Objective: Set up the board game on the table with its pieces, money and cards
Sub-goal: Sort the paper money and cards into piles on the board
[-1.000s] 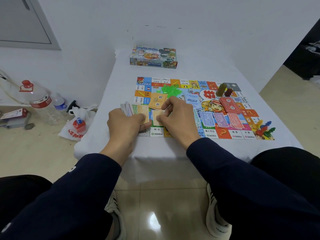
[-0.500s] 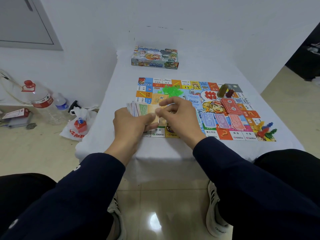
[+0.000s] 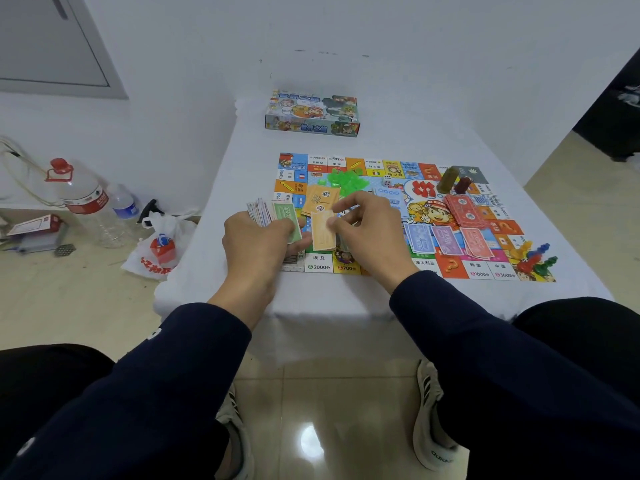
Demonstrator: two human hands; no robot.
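Your left hand (image 3: 258, 242) grips a fanned stack of paper play money (image 3: 273, 216), fingers curled round it so the notes stay spread for picking by colour. Your right hand (image 3: 367, 230) pinches one pale orange note (image 3: 323, 230) between thumb and fingertips, just beside the stack, above the colourful printed game board (image 3: 429, 265) on the white-clothed tabletop (image 3: 249, 161). Blue, purple and pink note piles (image 3: 446, 239) lie sorted on the board's near right, so this one likely joins the orange card pile (image 3: 320, 199).

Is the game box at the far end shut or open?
Shut, apparently: the game box lies flat with its printed lid on top; no contents show.
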